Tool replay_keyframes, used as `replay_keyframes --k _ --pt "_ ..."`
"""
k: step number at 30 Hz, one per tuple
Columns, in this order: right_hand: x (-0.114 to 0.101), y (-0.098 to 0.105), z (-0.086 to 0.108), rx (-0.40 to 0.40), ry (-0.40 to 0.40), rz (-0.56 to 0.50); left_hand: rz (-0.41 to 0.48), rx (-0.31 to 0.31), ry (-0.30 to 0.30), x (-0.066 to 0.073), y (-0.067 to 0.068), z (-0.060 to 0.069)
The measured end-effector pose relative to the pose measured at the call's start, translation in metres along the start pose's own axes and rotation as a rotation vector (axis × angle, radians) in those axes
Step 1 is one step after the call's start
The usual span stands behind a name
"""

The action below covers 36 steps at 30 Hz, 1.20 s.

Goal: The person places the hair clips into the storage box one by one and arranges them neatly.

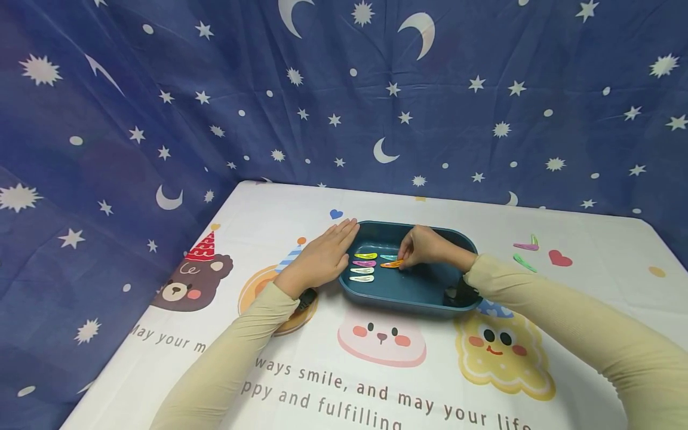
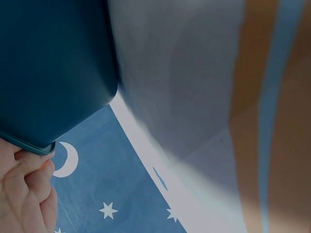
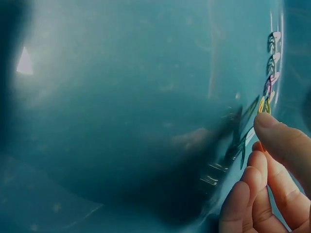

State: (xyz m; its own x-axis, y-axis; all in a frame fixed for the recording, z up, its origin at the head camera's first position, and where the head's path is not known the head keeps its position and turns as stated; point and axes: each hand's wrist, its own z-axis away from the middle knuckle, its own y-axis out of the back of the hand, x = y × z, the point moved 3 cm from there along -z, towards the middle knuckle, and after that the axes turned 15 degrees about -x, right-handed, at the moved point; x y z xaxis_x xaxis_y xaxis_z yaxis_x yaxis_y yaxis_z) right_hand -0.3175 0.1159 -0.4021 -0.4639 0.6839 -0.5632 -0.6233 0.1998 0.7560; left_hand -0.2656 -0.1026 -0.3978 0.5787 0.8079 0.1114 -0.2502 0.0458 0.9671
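Note:
My right hand (image 1: pixel 421 246) pinches an orange hair clip (image 1: pixel 391 264) between thumb and fingers, low inside a dark teal tray (image 1: pixel 414 291). Just behind that clip lies a light teal clip (image 1: pixel 388 257). A column of clips runs down the tray's left side: a yellow clip (image 1: pixel 366 255), a pink clip (image 1: pixel 364 263) and two pale clips (image 1: pixel 362 278). My left hand (image 1: pixel 322 257) rests on the tray's left rim with its fingers extended. In the left wrist view its fingers (image 2: pixel 29 179) touch the rim; the thumb's hold is unclear.
Right of the tray, a pink clip (image 1: pixel 527 246) and a green clip (image 1: pixel 524 263) lie on the printed white tablecloth (image 1: pixel 607 286), with another greenish clip touching the pink one. A blue star-patterned curtain (image 1: pixel 344 95) hangs behind the table and along the left.

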Motion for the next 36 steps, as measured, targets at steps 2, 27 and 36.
replay_keyframes --k 2,27,36 --pt "0.0009 -0.0009 -0.0003 0.001 -0.001 0.006 0.0 0.0 0.002 0.0 0.0 -0.0001" --pt "0.0 -0.0068 -0.0023 0.011 -0.042 0.002 0.002 -0.01 0.01 -0.0007 -0.0012 -0.0009" --pt "-0.0016 -0.0066 -0.0008 0.009 -0.023 -0.002 -0.004 -0.007 0.006 -0.001 -0.0011 -0.0015"
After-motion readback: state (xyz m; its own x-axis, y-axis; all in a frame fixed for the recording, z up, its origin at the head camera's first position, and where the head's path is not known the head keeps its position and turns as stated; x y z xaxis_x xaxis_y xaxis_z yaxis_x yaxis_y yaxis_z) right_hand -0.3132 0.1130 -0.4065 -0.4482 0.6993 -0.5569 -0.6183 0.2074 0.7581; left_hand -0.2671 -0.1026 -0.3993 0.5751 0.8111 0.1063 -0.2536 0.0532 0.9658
